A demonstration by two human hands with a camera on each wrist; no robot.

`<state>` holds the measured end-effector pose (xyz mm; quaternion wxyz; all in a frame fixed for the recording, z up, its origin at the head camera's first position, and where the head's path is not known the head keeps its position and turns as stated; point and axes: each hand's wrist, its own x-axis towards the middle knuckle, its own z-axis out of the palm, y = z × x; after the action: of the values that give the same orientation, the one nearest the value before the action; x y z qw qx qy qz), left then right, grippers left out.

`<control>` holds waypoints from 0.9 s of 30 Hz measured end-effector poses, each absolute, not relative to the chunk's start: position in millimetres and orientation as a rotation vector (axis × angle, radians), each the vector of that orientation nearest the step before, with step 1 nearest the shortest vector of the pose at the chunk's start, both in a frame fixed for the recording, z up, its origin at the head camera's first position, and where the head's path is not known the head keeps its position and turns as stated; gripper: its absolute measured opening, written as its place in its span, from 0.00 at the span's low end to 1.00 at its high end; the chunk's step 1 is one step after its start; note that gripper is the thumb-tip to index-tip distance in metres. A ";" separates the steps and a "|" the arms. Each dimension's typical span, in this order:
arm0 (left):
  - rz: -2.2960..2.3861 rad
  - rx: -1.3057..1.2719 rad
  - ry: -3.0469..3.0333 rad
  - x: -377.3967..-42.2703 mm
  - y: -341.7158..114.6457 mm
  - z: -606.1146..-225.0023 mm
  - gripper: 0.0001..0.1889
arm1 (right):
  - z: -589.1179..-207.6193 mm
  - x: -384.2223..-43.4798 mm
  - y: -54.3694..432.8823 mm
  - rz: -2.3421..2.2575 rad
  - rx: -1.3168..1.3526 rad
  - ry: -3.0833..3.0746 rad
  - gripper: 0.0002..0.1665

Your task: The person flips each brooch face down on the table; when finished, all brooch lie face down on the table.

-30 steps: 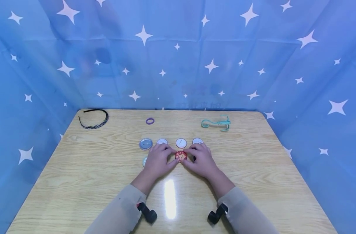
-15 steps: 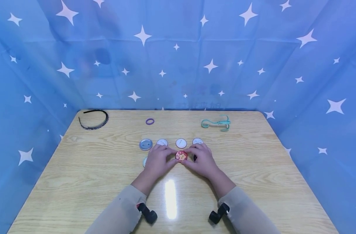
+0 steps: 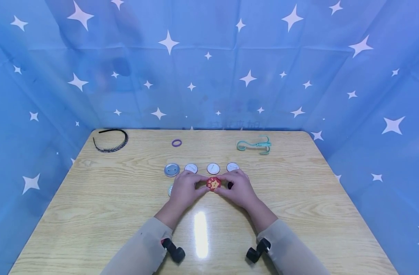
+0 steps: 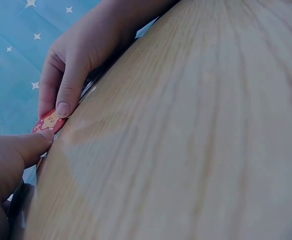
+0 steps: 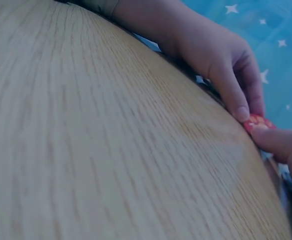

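Note:
A round red pin badge (image 3: 213, 184) with a yellow star-shaped figure lies between both hands near the table's middle. My left hand (image 3: 187, 188) pinches its left edge with thumb and forefinger. From the other side, my right hand (image 3: 239, 189) pinches the right edge the same way. Both wrist views show the thumbs at the rim of the badge (image 4: 50, 121). A dark round thing (image 3: 229, 185) is mostly covered by the right hand. Part of a light blue badge (image 3: 170, 190) shows beside the left hand.
Behind the hands is a row of face-down badges: a silver one (image 3: 172, 170) and white-backed ones (image 3: 191, 168), (image 3: 213, 168), (image 3: 232, 166). Farther back lie a black headband (image 3: 114, 147), a purple ring (image 3: 176, 143) and a teal hook (image 3: 257, 144). A blue star-patterned curtain (image 3: 209, 68) encloses the table.
The red badge has turned a little between the fingers, its printed figure and lettering now at a different angle. Both hands stay in nearly the same place.

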<state>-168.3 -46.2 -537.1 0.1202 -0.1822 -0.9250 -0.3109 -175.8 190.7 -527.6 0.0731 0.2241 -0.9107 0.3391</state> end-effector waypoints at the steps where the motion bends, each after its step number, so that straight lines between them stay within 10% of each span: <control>1: -0.910 -0.529 -2.703 -168.5 -46.2 -537.0 0.18 | -527.5 -175.9 190.8 1.021 0.675 -2.730 0.25; 27: -0.908 -0.513 -2.711 -168.3 -44.7 -535.6 0.15 | -527.1 -175.2 190.3 1.179 0.585 -2.713 0.22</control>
<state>-168.3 -44.7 -535.6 0.1182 -0.1754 -0.9268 -0.3104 -175.2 190.3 -527.1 0.0628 0.1936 -0.8979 0.3903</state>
